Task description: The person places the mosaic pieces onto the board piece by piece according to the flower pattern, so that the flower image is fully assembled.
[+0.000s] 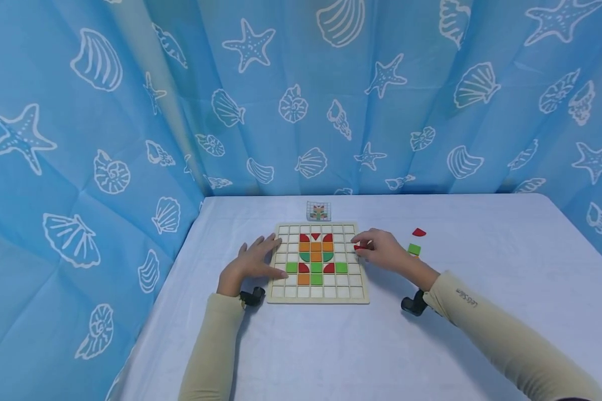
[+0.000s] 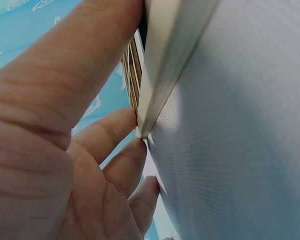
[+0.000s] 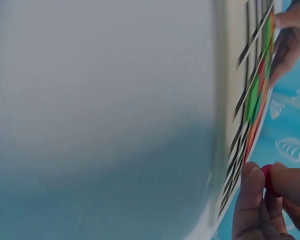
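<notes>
A square wooden grid board (image 1: pixel 318 299) lies on the table, with red, orange, green and teal tiles forming a flower-like pattern in its middle. My left hand (image 1: pixel 253 260) rests at the board's left edge, fingers spread and fairly straight; in the left wrist view its fingertips (image 2: pixel 137 150) are right at the board's side. Over the board's right edge, my right hand (image 1: pixel 383 249) pinches a small red tile (image 3: pixel 270 180) between thumb and fingers. The tile is mostly covered by the fingers in the head view.
A small pattern card (image 1: pixel 318 211) lies just beyond the board's far edge. Right of my right hand are a red quarter-round tile (image 1: pixel 418 232) and a green square tile (image 1: pixel 414 248), with an orange one partly hidden. A blue shell-print curtain (image 1: pixel 291 145) hangs behind the table.
</notes>
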Motion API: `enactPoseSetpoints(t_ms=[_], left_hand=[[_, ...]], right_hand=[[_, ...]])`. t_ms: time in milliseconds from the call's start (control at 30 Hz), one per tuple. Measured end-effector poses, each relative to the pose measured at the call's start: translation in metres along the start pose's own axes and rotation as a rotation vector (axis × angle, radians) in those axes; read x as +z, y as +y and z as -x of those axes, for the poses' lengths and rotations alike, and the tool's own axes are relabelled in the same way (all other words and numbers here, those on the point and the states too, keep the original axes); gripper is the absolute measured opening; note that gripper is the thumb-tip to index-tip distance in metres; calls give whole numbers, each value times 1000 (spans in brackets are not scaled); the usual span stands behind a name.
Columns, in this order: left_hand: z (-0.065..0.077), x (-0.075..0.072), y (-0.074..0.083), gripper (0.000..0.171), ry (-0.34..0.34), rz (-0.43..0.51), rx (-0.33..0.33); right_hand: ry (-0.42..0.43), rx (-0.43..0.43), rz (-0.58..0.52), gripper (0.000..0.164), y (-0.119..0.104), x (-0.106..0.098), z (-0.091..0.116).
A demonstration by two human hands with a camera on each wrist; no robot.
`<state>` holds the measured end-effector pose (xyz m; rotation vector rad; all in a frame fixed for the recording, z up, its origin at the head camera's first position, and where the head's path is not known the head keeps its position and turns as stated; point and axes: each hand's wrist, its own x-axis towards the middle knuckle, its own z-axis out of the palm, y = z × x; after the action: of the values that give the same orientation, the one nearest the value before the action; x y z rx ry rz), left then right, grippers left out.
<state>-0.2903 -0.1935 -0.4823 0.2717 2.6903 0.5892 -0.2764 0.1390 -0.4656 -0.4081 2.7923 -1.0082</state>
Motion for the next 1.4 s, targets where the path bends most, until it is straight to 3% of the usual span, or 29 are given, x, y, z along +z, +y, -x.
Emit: enactPoseSetpoints(t_ms=[133, 633, 867, 1167, 1400], left_hand=[[0, -1, 2, 101, 1, 1, 2], [-1, 0, 0, 102, 5, -1, -3], [-1, -1, 1, 100, 2, -18, 10], [0, -4, 1, 98, -6, -15, 25], [0, -4, -3, 99, -26, -21, 37]], right_hand=[[-13, 0, -46, 25, -12, 14, -3], [-121, -151, -117, 6, -71, 64, -14], [-135, -149, -147, 5, -89, 80, -19], [-140, -131, -102, 5, -100, 91, -21], [-135, -123, -2, 7, -103, 95, -21]])
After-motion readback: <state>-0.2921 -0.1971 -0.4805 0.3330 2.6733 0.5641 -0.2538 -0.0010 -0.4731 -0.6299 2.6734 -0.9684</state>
